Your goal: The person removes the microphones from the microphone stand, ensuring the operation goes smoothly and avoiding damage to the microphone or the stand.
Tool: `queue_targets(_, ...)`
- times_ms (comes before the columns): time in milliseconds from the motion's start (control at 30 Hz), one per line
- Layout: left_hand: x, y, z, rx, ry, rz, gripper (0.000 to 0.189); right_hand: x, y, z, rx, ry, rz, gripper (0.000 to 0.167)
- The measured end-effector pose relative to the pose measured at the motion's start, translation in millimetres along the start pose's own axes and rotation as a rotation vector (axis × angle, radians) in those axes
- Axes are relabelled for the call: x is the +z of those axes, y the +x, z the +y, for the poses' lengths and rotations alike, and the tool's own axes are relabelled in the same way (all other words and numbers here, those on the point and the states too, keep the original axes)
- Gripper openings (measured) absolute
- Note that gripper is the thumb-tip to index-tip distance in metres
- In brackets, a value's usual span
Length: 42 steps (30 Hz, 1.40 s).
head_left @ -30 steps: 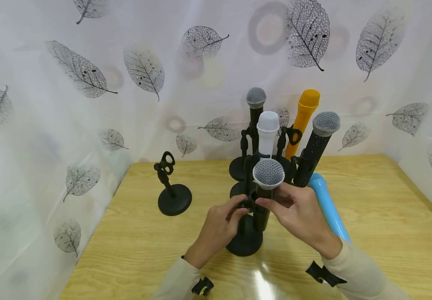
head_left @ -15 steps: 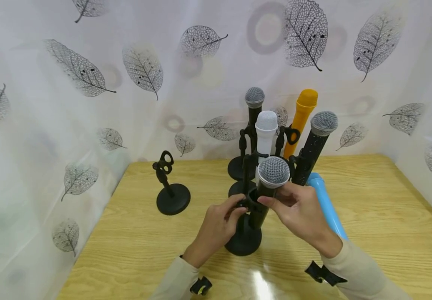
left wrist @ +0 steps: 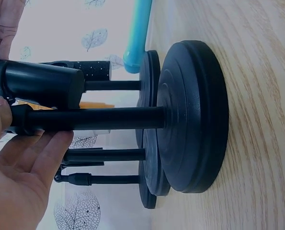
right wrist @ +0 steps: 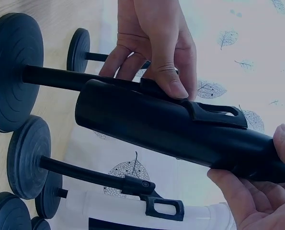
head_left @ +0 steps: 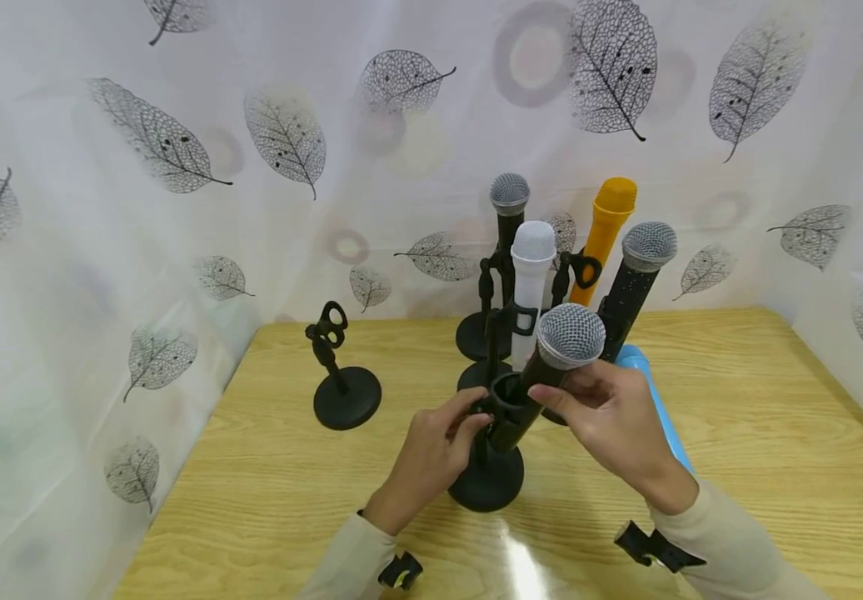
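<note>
A black microphone with a silver mesh head [head_left: 571, 335] leans to the right, its mesh head uppermost. My right hand [head_left: 622, 425] grips its dark body between thumb and fingers, just below the head. The body [right wrist: 147, 127] lies along the clip [right wrist: 219, 115] of a black desk stand, and its lower end hangs below that clip. My left hand [head_left: 431, 450] pinches the stand at its neck, beside the clip. In the left wrist view, the round base [left wrist: 195, 117] of this stand rests flat on the table.
Behind stand a white microphone [head_left: 532, 258], a silver-headed black one [head_left: 510, 200], a yellow one [head_left: 611, 221] and a speckled black one [head_left: 637, 275]. A light blue tube-like thing [head_left: 652, 400] lies right. At left is a bare stand [head_left: 345, 396] on the wooden table [head_left: 251, 517].
The held microphone has tilted from nearly upright to leaning right; its head moved right and slightly up, its lower end left. My right hand shifted a little right; the left stayed at the stand.
</note>
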State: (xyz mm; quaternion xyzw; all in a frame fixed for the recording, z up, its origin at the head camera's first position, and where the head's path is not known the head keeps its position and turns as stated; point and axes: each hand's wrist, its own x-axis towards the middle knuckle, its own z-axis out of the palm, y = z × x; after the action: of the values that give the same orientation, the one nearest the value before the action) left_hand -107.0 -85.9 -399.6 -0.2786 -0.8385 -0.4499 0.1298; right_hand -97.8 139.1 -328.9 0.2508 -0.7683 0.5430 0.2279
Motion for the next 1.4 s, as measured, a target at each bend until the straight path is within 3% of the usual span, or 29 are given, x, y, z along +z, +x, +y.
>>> queue_targets(1067,-1.6,0.6,0.5,0.000,-0.053,-0.019,0.024,-18,8.0,-17,0.067,-0.077,0.078,0.019)
queue_targets(1400,-0.4,0.2,-1.5,0.035,-0.055,-0.002,0.024,-25,12.4,-21,0.049,-0.058,0.096,0.024)
